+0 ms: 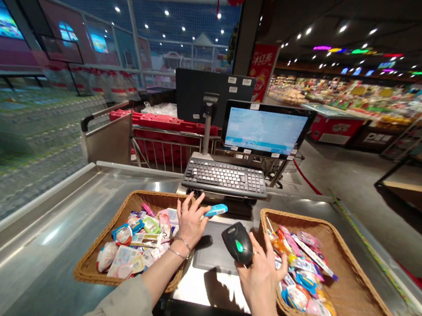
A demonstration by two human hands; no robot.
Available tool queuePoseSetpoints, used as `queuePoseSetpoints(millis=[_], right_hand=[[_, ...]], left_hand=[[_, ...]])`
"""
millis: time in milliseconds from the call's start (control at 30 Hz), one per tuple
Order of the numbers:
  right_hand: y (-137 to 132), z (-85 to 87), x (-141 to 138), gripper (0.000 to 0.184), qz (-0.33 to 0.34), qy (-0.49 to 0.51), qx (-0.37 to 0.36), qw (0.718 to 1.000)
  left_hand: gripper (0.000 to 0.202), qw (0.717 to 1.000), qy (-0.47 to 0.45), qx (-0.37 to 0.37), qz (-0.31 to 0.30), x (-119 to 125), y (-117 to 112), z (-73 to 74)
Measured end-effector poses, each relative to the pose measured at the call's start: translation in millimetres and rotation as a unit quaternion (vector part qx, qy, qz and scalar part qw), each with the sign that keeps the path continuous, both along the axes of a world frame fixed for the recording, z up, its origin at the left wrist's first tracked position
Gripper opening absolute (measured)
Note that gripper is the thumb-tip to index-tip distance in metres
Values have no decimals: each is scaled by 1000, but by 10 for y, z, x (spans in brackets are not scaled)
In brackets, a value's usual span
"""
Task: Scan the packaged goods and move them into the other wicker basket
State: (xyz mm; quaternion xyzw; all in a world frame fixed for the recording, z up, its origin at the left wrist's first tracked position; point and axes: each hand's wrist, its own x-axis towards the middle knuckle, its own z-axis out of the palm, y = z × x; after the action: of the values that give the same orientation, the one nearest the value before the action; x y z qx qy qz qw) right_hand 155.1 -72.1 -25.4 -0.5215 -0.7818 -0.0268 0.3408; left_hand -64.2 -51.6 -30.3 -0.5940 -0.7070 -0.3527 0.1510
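Between thumb and fingers, my left hand [190,222] pinches a small blue packet [216,210] with a barcode label showing. My right hand [262,276] grips a black barcode scanner [237,242] with a green light on top; its head points left toward the packet, a little apart from it. Under my left forearm lies a wicker basket [84,266] of mixed packaged sweets and snacks [141,237]. To the right of my right hand sits another wicker basket [366,308], with more colourful packets [307,270] at its left side.
A keyboard [226,177] stands behind the hands, below a lit screen [266,131] and a dark monitor back [189,91]. The metal counter [44,238] has raised edges. Beyond are a shopping cart [165,146] and store shelves.
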Motion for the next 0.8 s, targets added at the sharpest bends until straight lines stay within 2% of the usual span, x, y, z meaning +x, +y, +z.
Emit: queuePoseSetpoints(millis=[300,500,800], right_hand=[[-15,60,5,27,-29,-12,-12,999],[3,18,77,39,-56,-35,1,998],[4,-22,202,47,-106,-44,8,993]], left_hand=[[23,1000,-3,5,-3,46,25,26],[21,1000,-9,15,-11,96,54,64],[19,999,-5,10,-33,233,117,115]])
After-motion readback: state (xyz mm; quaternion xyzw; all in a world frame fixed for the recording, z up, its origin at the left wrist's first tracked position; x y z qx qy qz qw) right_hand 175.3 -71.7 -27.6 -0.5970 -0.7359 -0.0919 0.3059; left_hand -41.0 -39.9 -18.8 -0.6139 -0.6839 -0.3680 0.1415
